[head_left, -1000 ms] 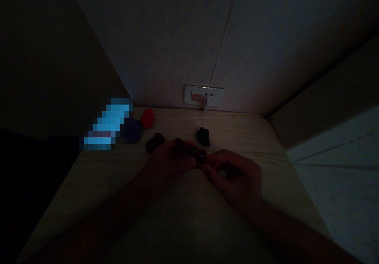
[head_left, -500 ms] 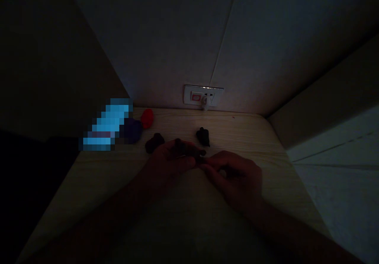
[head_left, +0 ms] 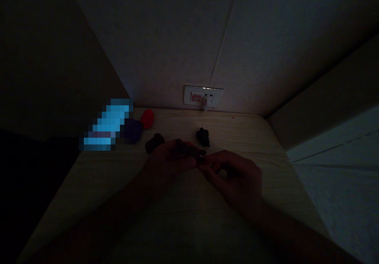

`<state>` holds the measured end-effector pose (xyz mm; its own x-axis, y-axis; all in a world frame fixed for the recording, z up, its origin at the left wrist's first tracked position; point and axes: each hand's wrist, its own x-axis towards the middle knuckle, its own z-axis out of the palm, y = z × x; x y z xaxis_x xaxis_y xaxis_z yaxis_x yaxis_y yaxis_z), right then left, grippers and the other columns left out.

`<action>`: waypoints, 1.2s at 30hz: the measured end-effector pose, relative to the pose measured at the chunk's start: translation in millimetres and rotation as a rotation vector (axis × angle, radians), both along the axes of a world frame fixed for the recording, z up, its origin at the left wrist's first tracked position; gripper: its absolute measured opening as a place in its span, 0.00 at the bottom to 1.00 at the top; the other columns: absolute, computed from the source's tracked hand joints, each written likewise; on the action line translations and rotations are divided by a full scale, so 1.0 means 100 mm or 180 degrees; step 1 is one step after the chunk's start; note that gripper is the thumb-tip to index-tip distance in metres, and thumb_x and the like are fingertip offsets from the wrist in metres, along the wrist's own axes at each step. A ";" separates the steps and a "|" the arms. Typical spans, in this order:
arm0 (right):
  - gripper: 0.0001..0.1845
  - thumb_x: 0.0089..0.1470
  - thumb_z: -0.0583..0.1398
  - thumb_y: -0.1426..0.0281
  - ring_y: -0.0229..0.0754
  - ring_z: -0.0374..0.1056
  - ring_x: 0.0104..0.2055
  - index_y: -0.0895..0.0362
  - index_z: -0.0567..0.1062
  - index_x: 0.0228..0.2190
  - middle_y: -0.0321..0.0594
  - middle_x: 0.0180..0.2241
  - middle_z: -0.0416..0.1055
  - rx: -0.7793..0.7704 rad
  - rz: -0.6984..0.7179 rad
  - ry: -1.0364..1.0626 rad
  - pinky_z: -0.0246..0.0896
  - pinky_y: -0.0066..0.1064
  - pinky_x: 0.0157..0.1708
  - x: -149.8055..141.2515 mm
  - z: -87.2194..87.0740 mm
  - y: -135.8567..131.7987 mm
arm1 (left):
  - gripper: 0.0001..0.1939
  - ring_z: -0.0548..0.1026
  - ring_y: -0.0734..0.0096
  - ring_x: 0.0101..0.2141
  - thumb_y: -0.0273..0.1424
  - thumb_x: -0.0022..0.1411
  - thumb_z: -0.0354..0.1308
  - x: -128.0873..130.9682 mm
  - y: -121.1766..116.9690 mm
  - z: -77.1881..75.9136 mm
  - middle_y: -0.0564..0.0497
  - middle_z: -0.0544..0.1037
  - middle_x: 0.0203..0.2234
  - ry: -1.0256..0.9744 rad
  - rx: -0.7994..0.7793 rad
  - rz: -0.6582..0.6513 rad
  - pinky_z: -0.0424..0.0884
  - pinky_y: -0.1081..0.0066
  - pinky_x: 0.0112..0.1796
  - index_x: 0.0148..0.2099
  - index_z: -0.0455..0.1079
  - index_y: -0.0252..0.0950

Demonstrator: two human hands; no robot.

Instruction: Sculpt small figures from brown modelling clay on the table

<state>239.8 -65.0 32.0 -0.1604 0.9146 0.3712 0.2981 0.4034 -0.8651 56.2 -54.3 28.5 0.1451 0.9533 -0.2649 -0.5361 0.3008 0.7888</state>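
Observation:
In dim light, my left hand [head_left: 166,163] is closed around a dark brown, lumpy piece that looks like a modelling clay figure [head_left: 189,149]. Small knobs stick out at its ends. My right hand [head_left: 238,177] pinches the right end of the same piece between thumb and fingertips. Just behind my left hand lies a brown clay lump [head_left: 154,142], partly hidden by it. A black clay lump [head_left: 203,137] sits behind the gap between my hands. Finer details of the held piece are lost in the dark.
On the wooden tabletop [head_left: 177,216], a purple lump [head_left: 132,131] and a red lump [head_left: 147,118] lie at the back left, beside a glowing, pixelated rectangle [head_left: 109,122]. A wall socket [head_left: 189,95] with a plug [head_left: 205,102] is behind the table. A panel borders the right side.
My right fingertips have shifted very slightly at the end of the clay figure, showing a little more of it. Everything else stays in place.

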 end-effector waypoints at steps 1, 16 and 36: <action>0.05 0.53 0.72 0.70 0.36 0.72 0.25 0.54 0.82 0.33 0.35 0.25 0.78 0.0012 -0.0022 -0.0017 0.68 0.28 0.27 0.00 0.00 0.00 | 0.15 0.83 0.64 0.35 0.23 0.41 0.76 0.00 0.00 0.00 0.50 0.85 0.33 0.0043 -0.0005 -0.0004 0.78 0.64 0.42 0.35 0.80 0.36; 0.06 0.55 0.69 0.75 0.38 0.73 0.30 0.55 0.78 0.34 0.38 0.29 0.77 0.0609 0.0237 -0.0117 0.68 0.30 0.30 0.01 -0.01 0.06 | 0.13 0.83 0.66 0.37 0.23 0.44 0.76 0.00 0.00 -0.02 0.52 0.86 0.34 0.0506 0.0333 -0.0052 0.78 0.66 0.43 0.35 0.81 0.37; 0.04 0.51 0.69 0.72 0.33 0.72 0.24 0.55 0.78 0.29 0.33 0.24 0.76 -0.0404 -0.0191 0.0305 0.69 0.21 0.25 -0.04 0.03 0.06 | 0.18 0.85 0.63 0.37 0.16 0.44 0.73 0.04 -0.10 0.05 0.52 0.87 0.35 0.0915 0.0816 0.0273 0.82 0.69 0.38 0.36 0.81 0.41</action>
